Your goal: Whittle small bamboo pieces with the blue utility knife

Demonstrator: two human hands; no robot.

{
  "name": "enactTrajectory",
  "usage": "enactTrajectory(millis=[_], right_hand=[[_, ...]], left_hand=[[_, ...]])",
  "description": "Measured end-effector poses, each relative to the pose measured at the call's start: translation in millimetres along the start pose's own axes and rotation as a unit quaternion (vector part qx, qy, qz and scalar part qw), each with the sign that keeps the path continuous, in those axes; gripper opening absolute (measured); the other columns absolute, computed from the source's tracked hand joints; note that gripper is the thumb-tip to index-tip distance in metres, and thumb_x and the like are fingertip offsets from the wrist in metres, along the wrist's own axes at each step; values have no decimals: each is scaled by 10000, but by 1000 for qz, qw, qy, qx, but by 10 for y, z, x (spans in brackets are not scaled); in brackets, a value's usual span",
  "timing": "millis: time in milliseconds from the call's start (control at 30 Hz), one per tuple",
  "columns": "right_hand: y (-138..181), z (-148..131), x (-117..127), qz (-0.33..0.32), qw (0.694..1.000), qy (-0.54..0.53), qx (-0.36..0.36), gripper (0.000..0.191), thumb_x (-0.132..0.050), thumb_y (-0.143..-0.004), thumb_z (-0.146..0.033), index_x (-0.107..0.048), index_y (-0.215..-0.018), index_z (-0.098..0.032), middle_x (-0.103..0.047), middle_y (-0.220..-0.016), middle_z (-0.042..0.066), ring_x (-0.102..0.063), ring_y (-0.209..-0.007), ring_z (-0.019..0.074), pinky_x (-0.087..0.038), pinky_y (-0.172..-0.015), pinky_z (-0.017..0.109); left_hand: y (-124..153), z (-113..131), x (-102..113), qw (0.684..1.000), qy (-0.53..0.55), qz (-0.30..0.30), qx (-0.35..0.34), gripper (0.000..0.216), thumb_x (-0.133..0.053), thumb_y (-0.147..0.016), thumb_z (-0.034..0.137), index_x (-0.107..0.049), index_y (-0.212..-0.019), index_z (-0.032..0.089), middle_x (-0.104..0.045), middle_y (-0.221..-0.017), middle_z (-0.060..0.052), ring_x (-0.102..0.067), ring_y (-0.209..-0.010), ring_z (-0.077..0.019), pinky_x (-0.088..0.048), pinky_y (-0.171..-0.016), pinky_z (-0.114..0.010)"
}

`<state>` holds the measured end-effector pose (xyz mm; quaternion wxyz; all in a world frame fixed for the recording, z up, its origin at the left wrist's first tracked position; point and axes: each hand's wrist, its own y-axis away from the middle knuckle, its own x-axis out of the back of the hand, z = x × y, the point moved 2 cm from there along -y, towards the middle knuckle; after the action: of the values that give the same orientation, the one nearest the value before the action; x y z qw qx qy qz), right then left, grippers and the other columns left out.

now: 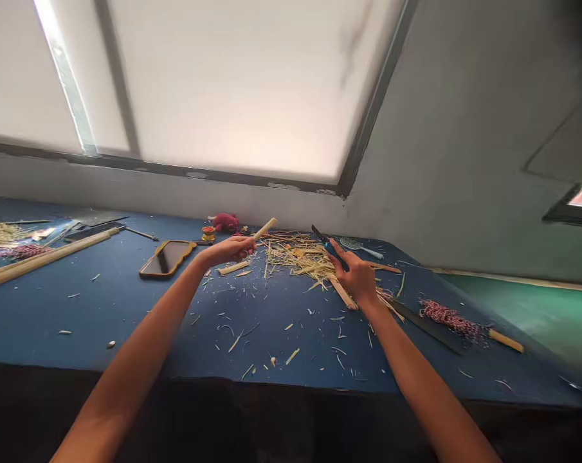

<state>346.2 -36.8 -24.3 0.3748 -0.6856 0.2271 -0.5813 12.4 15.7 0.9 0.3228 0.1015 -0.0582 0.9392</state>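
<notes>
Over the table (141,321), the stick (265,228) is left of the knife (330,247); shavings (303,260) lie near the back edge, the hairbrush (364,249) near the back right corner.

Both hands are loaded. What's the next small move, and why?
Probably ease the knife toward the pale stick: the right hand grips the knife, its blade apart from the stick in the left hand, and shavings litter the table.

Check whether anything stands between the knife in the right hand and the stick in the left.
Nothing visible does. The right hand holds the knife, the left hand the stick, with an open gap between; the shavings lie on the table.
</notes>
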Motion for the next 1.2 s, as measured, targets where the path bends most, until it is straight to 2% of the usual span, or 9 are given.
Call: enactTrajectory(millis=[133,267,467,667,800,967,1100,1200], right_hand=[[22,-77,9,5,999,-33,26,459,-434,-936,-380,-430,-1387,-297,-682,-1090,71,-666,-873,206,-438,-588,238],[28,-133,16,-6,998,-43,34,447,-447,-934,-387,-440,-1377,-322,-689,-1075,43,-670,-836,185,-421,-561,228],[33,-159,21,-11,998,-56,37,453,-448,-935,-398,-442,-1378,-302,-690,-1060,49,-670,-834,190,-424,-572,235],[53,-175,-10,-20,997,-62,40,444,-456,-928,-411,-466,-1360,-310,-674,-1117,49,-669,-898,218,-471,-651,265],[62,-188,-15,-26,996,-73,45,452,-455,-929,-408,-450,-1372,-316,-683,-1091,50,-659,-948,230,-491,-716,285],[63,-195,-13,-32,995,-84,43,445,-449,-931,-403,-455,-1368,-321,-690,-1054,50,-658,-945,229,-496,-716,286],[65,-201,-12,-36,995,-88,36,446,-448,-931,-410,-451,-1370,-329,-696,-1021,42,-668,-895,219,-490,-676,274],[70,-203,-12,-31,995,-87,33,448,-450,-930,-405,-445,-1373,-332,-694,-1038,45,-666,-916,222,-490,-695,277]], left_hand=[[-68,-77,-152,1000,-3,-2,-7,361,-531,-848,507,-579,-927,158,-414,-757,3,-354,-598,-71,-279,-513,-214],[-87,-98,-279,999,-20,-27,5,360,-557,-842,459,-600,-1004,141,-470,-775,-9,-394,-620,-74,-294,-542,-219],[-94,-59,-391,998,-50,-28,16,325,-569,-827,429,-599,-976,141,-487,-753,-1,-399,-598,-76,-283,-535,-227],[-76,-2,-467,995,-98,-24,14,290,-567,-818,427,-585,-838,138,-462,-708,6,-387,-596,-83,-273,-528,-228],[-66,6,-499,992,-124,-22,8,334,-548,-818,471,-586,-854,142,-518,-762,-14,-407,-634,-96,-293,-546,-227],[-100,-66,-493,993,-114,-2,9,455,-406,-868,554,-598,-958,152,-614,-960,-70,-468,-756,-122,-351,-640,-235],[-135,-119,-489,994,-104,-21,-15,422,-414,-874,548,-594,-917,169,-606,-965,-56,-465,-773,-121,-346,-662,-236],[-136,-115,-508,997,-65,-36,-22,359,-469,-871,501,-591,-960,176,-583,-975,-50,-465,-793,-118,-339,-664,-232]])
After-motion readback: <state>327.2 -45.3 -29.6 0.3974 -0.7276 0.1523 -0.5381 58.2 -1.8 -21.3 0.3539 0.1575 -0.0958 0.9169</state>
